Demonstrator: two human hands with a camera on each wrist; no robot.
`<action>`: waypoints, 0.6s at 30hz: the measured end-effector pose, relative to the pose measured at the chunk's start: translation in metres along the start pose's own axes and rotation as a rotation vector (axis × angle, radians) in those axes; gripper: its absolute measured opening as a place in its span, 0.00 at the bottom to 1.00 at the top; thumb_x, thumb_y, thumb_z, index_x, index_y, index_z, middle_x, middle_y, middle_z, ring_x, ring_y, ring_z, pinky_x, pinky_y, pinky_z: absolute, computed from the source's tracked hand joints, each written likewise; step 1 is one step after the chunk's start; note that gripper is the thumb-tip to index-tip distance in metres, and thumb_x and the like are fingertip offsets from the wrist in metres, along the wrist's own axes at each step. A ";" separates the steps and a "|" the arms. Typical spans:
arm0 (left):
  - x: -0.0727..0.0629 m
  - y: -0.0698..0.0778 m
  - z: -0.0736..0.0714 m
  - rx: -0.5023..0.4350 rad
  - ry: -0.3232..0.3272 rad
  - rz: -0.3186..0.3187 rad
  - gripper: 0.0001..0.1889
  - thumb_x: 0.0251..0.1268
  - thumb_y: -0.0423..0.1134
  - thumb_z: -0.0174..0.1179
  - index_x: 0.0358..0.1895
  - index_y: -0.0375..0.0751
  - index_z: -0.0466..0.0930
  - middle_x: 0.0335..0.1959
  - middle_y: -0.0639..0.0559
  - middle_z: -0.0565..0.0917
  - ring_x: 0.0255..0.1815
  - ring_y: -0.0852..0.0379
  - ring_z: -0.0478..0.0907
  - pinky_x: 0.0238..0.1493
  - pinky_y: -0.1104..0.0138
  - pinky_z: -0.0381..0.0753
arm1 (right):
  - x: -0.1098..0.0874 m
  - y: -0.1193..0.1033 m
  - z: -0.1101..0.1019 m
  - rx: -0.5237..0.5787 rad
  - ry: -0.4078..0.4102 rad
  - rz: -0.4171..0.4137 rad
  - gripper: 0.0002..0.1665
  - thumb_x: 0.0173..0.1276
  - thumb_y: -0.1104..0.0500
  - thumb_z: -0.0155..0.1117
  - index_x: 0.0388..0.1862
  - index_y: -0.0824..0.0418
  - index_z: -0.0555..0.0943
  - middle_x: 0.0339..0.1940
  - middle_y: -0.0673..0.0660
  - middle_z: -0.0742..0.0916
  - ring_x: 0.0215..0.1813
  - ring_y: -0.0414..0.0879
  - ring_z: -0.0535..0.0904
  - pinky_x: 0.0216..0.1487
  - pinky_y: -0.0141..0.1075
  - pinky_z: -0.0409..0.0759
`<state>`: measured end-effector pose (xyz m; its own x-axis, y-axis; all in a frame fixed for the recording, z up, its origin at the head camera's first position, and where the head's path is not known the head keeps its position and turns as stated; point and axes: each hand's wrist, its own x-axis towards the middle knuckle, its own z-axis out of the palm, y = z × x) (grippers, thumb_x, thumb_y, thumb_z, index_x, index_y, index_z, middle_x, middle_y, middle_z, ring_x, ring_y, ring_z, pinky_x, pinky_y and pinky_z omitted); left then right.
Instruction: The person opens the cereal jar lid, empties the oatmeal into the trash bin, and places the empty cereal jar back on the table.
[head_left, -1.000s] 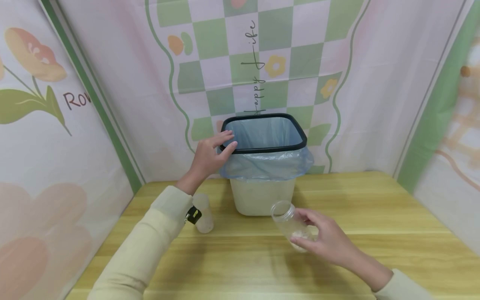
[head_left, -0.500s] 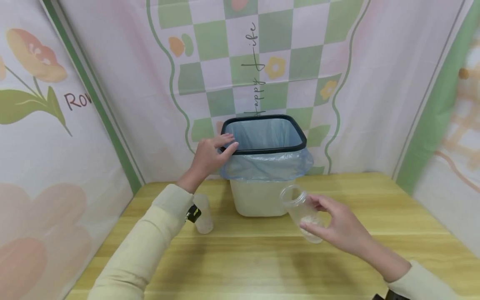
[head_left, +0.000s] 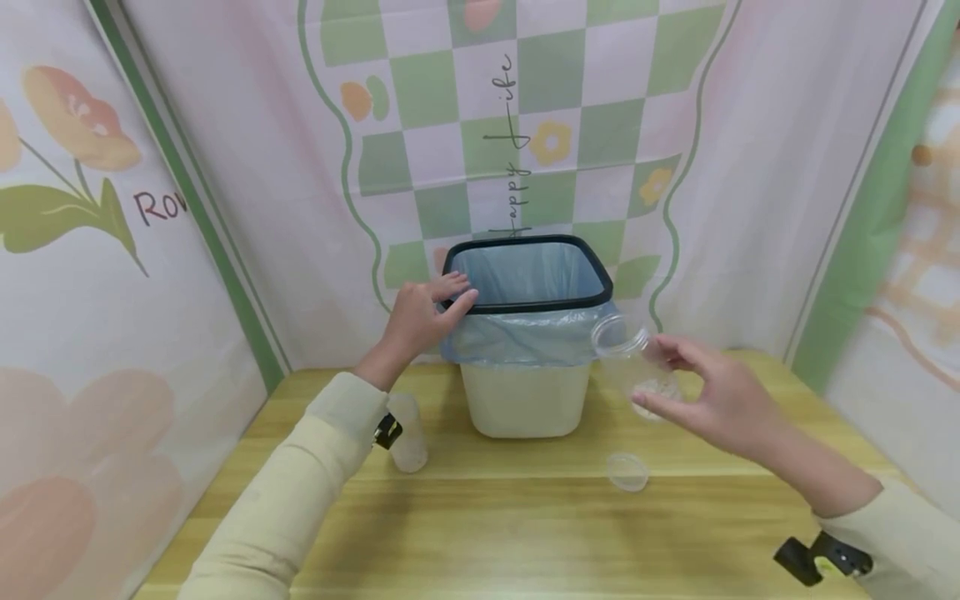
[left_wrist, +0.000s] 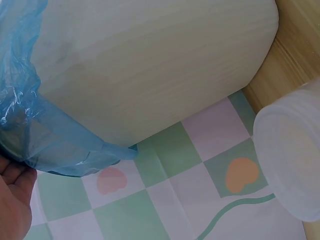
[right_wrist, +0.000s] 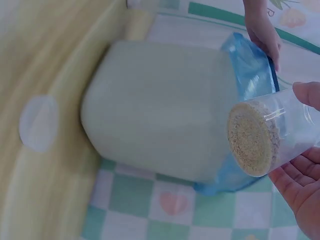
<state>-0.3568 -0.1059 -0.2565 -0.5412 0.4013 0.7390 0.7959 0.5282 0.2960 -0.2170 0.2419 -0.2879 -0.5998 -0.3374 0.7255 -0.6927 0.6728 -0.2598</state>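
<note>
My right hand [head_left: 720, 400] grips a clear plastic jar [head_left: 630, 358], its open mouth tilted toward the bin. Pale grainy contents [right_wrist: 252, 137] lie at the jar's bottom, seen in the right wrist view. My left hand [head_left: 420, 321] holds the black rim [head_left: 540, 307] of a cream trash bin [head_left: 525, 404] at its left corner; in the left wrist view some fingers [left_wrist: 12, 172] are partly hidden at the liner. A blue plastic bag [head_left: 532, 333] lines the bin and folds over its outside.
A round clear lid [head_left: 627, 472] lies on the wooden table [head_left: 510, 533], right of the bin. Another translucent jar [head_left: 408, 437] stands beside my left wrist. A patterned curtain [head_left: 420, 158] hangs close behind the bin.
My right hand has lifted the jar up and to the right, beside the bin's rim. The lid on the table has come into sight below it. My left hand stays at the rim.
</note>
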 end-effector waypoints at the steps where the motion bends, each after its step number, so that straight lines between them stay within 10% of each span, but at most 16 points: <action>1: 0.000 0.000 0.000 0.003 -0.004 -0.005 0.16 0.67 0.42 0.61 0.49 0.34 0.85 0.50 0.42 0.84 0.56 0.51 0.79 0.55 0.59 0.79 | 0.003 0.001 -0.004 -0.010 -0.001 0.002 0.34 0.43 0.63 0.82 0.51 0.71 0.78 0.42 0.59 0.86 0.42 0.51 0.81 0.51 0.15 0.69; 18: 0.000 -0.001 0.002 0.030 -0.003 0.010 0.16 0.68 0.42 0.61 0.49 0.33 0.85 0.50 0.42 0.84 0.54 0.50 0.80 0.52 0.59 0.80 | 0.059 0.017 -0.045 -0.112 -0.012 0.008 0.32 0.42 0.62 0.83 0.48 0.67 0.80 0.41 0.58 0.86 0.42 0.38 0.78 0.46 0.13 0.69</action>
<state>-0.3577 -0.1051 -0.2583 -0.5344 0.4087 0.7398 0.7925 0.5467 0.2704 -0.2463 0.2632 -0.2206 -0.6106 -0.3386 0.7159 -0.6390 0.7447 -0.1928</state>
